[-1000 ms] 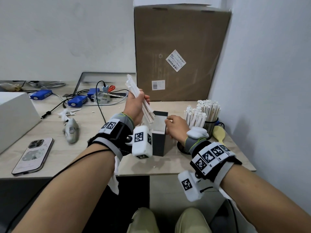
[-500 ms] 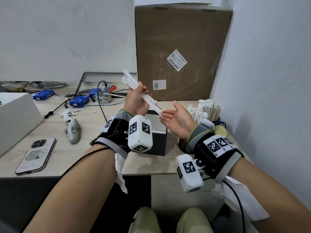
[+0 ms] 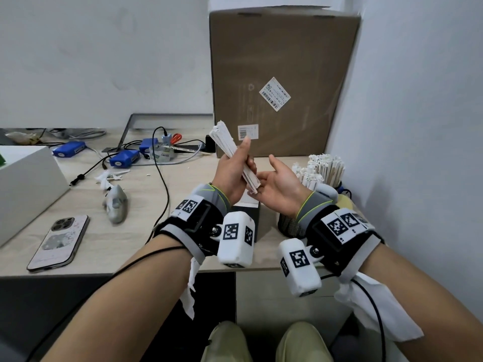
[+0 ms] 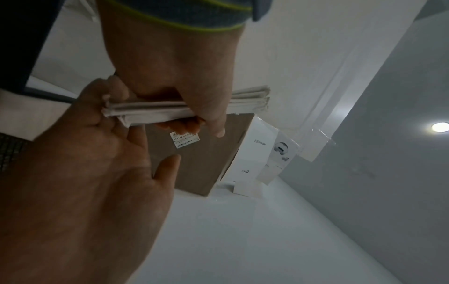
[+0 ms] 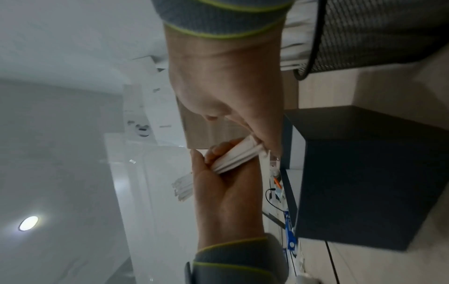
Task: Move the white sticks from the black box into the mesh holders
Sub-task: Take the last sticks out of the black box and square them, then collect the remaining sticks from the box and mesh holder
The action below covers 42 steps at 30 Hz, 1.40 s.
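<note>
My left hand [image 3: 235,165] grips a bundle of white sticks [image 3: 226,142] around its middle, tilted with the top end leaning left. It hangs above the black box [image 3: 252,215]. My right hand [image 3: 277,184] is palm up, fingers relaxed, touching the bundle's lower end. The left wrist view shows the left hand [image 4: 194,92] wrapped round the sticks [image 4: 155,111] and the right hand [image 4: 85,173] under their end. Two mesh holders [image 3: 290,226] at the right hold several sticks [image 3: 321,171]. In the right wrist view the black box [image 5: 364,173] sits beside both hands.
A tall cardboard box [image 3: 282,82] stands behind the hands against the wall. A phone [image 3: 58,241], a grey object [image 3: 115,205], blue devices [image 3: 124,159] with cables and a white box [image 3: 26,184] lie on the table's left half. The right wall is close to the holders.
My left hand lifted the stick bundle higher above the black box. My right hand left the box, turned palm up and came to the bundle's lower end.
</note>
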### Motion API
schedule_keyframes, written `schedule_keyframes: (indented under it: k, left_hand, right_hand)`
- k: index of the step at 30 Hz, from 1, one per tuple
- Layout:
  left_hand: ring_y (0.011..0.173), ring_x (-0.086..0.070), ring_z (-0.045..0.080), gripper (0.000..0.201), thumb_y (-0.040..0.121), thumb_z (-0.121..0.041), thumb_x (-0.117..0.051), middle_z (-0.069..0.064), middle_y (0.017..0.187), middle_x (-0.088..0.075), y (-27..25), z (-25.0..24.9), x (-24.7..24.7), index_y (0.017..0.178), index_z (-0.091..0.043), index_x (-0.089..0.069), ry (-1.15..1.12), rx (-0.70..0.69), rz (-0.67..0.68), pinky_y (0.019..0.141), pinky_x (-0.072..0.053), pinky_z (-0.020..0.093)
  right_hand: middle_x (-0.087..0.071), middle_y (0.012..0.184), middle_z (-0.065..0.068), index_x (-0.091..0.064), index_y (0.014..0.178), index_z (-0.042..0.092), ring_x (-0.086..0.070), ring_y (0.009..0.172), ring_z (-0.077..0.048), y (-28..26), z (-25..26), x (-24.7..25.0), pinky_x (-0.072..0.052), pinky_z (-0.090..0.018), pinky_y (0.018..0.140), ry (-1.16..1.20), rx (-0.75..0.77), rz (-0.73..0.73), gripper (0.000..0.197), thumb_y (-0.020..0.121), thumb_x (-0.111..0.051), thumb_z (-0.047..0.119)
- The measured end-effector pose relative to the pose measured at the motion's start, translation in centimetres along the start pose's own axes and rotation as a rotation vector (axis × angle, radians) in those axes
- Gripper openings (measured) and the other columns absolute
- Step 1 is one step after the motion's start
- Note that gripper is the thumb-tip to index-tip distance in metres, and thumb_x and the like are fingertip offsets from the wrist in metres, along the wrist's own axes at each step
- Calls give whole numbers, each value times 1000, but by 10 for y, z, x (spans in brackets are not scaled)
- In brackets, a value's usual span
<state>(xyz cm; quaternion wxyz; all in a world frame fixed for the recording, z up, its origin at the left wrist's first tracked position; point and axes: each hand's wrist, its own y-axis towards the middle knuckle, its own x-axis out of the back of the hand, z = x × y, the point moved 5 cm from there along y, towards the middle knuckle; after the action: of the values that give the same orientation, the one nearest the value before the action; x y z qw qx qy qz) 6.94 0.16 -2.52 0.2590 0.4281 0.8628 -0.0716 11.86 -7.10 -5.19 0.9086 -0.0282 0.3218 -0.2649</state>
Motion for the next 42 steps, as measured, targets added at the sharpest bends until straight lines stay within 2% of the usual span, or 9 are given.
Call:
schedule_keyframes:
  k: [5, 10, 16, 19, 25, 29, 32, 38, 42]
  left_hand:
    - [40, -33, 7, 33, 97, -23, -52, -5, 44, -35, -6, -2, -12, 65, -18, -48, 161, -55, 126, 46, -35, 22]
    - [40, -36, 4, 22, 97, -2, -41, -11, 42, -41, -11, 0, -43, 78, -11, -47, 427, -108, 303, 46, -33, 20]
    - [40, -39, 1, 3, 73, -5, -47, -6, 47, -42, -20, -1, -78, 72, -8, -48, 544, -101, 411, 44, -35, 15]
    - [50, -45, 4, 13, 83, -1, -54, 1, 62, -47, -20, 4, -90, 89, -12, -50, 545, -103, 458, 49, -40, 17]
    - [89, -54, 4, 33, 88, -13, -64, 0, 104, -58, -9, 25, -78, 119, -8, -54, 667, -2, 347, 72, -43, 11]
    - [110, -47, 15, 58, 87, -8, -62, 9, 135, -47, -1, 38, -62, 140, -9, -38, 732, 131, 240, 89, -37, 24]
    - [112, -46, 19, 70, 83, -1, -64, 11, 136, -45, 3, 54, -63, 143, -7, -29, 862, 224, 253, 95, -38, 27]
    - [113, -53, 30, 72, 68, -8, -75, 14, 120, -54, 9, 78, -57, 129, -8, -36, 1042, 332, 203, 100, -47, 44]
    - [115, -55, 26, 98, 60, -19, -85, 9, 123, -56, 8, 89, -56, 138, -8, -27, 1009, 372, 239, 100, -48, 39]
  right_hand:
    - [-57, 127, 2, -55, 124, 16, -51, 119, -9, -27, 49, -10, -37, -28, 94, -565, 356, -51, 48, 94, -42, 51]
    - [-69, 90, -6, -65, 108, 8, -64, 76, -14, -56, 79, -41, -53, -32, 68, -1045, 525, 9, 39, 86, -65, 39]
    - [-74, 92, -15, -73, 83, 6, -71, 85, -25, -64, 99, -26, -56, -36, 78, -1148, 797, -99, 37, 96, -48, 30]
    - [-74, 95, -16, -62, 68, 14, -72, 78, -28, -66, 102, -9, -57, -34, 61, -984, 801, -166, 38, 98, -45, 30]
    - [-73, 95, -17, -50, 66, 15, -66, 74, -21, -80, 126, 59, -53, -17, 69, -717, 833, -419, 37, 99, -41, 29]
    - [-73, 92, -17, -48, 63, 15, -68, 73, -18, -75, 117, 97, -52, -19, 67, -599, 773, -504, 39, 99, -42, 29]
    - [-75, 94, -14, -49, 63, 17, -68, 70, -20, -65, 105, 107, -56, -23, 62, -591, 733, -538, 39, 97, -43, 34]
    - [-75, 95, -5, -64, 56, 23, -69, 93, -21, -45, 84, 111, -50, -40, 96, -684, 664, -573, 46, 95, -46, 37]
    - [-66, 113, -8, -66, 98, 13, -61, 110, -24, -40, 68, 123, -45, -37, 100, -894, 606, -636, 31, 89, -57, 40]
